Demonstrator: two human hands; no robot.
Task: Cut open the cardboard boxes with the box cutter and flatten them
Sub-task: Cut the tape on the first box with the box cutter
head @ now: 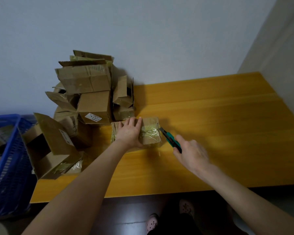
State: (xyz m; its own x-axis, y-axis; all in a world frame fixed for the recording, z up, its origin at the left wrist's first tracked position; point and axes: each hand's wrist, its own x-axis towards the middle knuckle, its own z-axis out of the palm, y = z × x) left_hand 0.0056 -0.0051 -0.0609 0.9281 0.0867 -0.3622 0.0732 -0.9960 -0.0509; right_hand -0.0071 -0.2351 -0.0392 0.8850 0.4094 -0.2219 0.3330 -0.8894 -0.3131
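Left hand (128,133) atop small brown box (150,123), yellowish crinkled tape, green cutter (171,139) alongside

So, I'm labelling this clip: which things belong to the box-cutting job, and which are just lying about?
Job: taped box under the left hand; box cutter in the right hand; pile of boxes.
Lying about: blue crate; spotted slippers, worn.

Right: open wood on the yellow table (219,119), room to pass.
Back left: a pile of boxes (92,95) stands in the way.
Far left: a blue basket (12,163) beside the table.
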